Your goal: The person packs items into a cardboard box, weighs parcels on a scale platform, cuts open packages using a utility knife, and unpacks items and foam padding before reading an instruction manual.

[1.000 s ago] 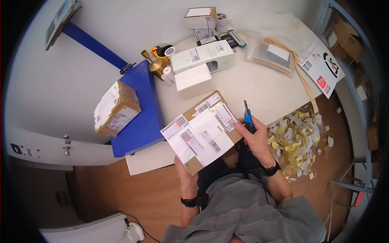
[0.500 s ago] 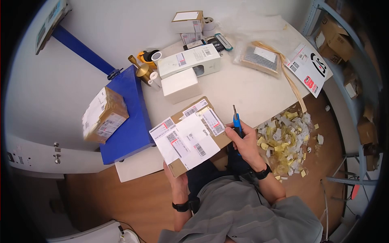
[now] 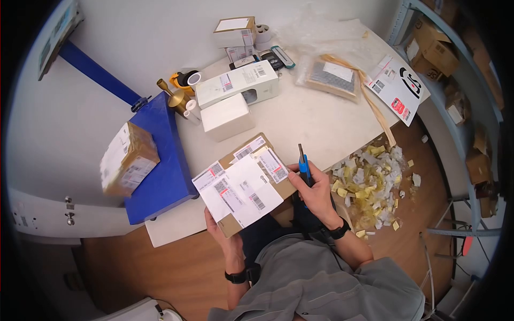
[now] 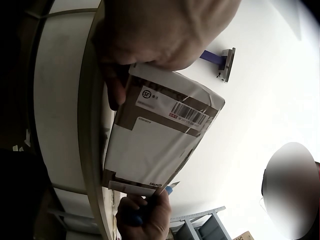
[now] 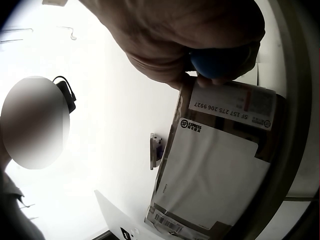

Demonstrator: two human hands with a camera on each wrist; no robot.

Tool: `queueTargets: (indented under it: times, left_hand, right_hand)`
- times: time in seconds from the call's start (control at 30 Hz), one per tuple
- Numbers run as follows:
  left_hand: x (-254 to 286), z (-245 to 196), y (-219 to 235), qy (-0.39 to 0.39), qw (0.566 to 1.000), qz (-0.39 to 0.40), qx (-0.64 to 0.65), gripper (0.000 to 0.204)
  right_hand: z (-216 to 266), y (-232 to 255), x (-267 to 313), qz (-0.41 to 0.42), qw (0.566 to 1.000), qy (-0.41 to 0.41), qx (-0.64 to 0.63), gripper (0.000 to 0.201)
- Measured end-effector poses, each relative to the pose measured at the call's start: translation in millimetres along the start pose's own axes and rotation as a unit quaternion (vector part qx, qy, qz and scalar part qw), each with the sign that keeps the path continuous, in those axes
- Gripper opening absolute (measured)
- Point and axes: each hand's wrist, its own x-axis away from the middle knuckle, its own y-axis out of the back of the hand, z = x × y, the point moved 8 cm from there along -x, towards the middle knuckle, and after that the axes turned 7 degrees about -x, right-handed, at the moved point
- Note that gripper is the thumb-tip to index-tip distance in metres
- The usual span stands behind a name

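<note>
Both hands hold a flat cardboard parcel [image 3: 247,192] covered with white shipping labels, tilted in front of the body at the table's near edge. My left hand [image 3: 226,239] grips its lower left corner, fingers partly hidden beneath. At the opposite end, my right hand [image 3: 317,197] has its thumb on the parcel's edge and also grips a blue utility knife [image 3: 305,170], its metal tip pointing up and away. In the left wrist view, the parcel [image 4: 145,150] spans from the left hand to the right hand [image 4: 150,220]. The blue knife handle [image 5: 220,62] shows within the right hand's grip.
On the white table [image 3: 305,123] stand a small white box [image 3: 227,117], a longer white box [image 3: 238,85] and a bubble-wrapped packet [image 3: 334,80]. A taped carton [image 3: 131,158] sits on the blue scale [image 3: 166,160]. Paper scraps [image 3: 369,187] lie at the right, beside shelves [image 3: 455,117].
The head view has swung so that the whole scene sits farther left and slightly lower. Both hands keep their grip on the parcel, and the knife stays in the right hand.
</note>
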Motion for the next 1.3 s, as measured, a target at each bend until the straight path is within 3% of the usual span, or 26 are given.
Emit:
queueTargets:
  times: [0.03,0.1,0.13,0.2,0.47,0.53,0.63,0.73,0.9,1.0,1.07,1.23,1.3]
  left_hand:
    - [0.8,0.8,-0.6,0.012,1.0,0.006,0.006,0.031]
    - [3.6,-1.1,-2.7,0.012,1.0,0.012,0.003,0.031]
    - [4.0,-2.5,-3.0,0.009,1.0,0.017,-0.001,0.031]
    - [2.8,3.7,2.5,0.01,1.0,0.007,0.0,0.033]
    - [19.1,0.2,-7.9,0.067,0.996,-0.056,0.022,0.049]
    - [22.8,5.2,-7.7,0.095,0.991,-0.066,0.07,0.052]
    - [27.0,12.0,-6.0,0.072,0.994,-0.051,0.07,0.051]
    - [30.4,29.3,3.3,0.104,0.991,0.001,0.086,0.049]
    - [25.1,32.1,10.2,0.117,0.987,0.016,0.108,0.049]
    - [22.4,25.5,12.1,0.095,0.993,-0.002,0.069,0.048]
    - [24.6,13.2,0.7,0.087,0.992,0.06,0.063,0.047]
    - [27.8,-9.8,-18.7,0.126,0.988,0.06,0.061,0.049]
    - [28.7,-15.7,-23.8,0.131,0.987,0.074,0.059,0.05]
  right_hand:
    - [0.1,-0.9,0.7,-0.001,1.0,0.0,0.001,0.021]
    - [18.1,-2.0,4.6,-0.016,0.991,0.115,0.069,0.02]
    - [15.5,-3.2,4.9,-0.013,0.991,0.115,0.067,0.02]
    - [20.6,-2.0,11.0,-0.043,0.974,0.196,0.102,0.019]
    - [27.1,-4.8,23.3,-0.053,0.945,0.275,0.172,0.023]
    - [38.0,-10.7,32.2,-0.046,0.915,0.335,0.22,0.036]
    - [38.1,-12.9,36.9,-0.033,0.897,0.368,0.242,0.051]
    - [45.2,-15.7,40.4,-0.012,0.912,0.338,0.232,0.051]
    - [43.0,-18.5,42.6,0.005,0.912,0.341,0.226,0.058]
    - [42.5,-18.9,44.7,-0.002,0.909,0.351,0.226,0.058]
    - [39.5,-18.6,45.2,-0.008,0.91,0.346,0.23,0.058]
    - [41.1,-15.9,37.3,-0.01,0.916,0.31,0.254,0.055]
    - [51.2,-15.0,35.7,-0.022,0.884,0.368,0.288,0.057]
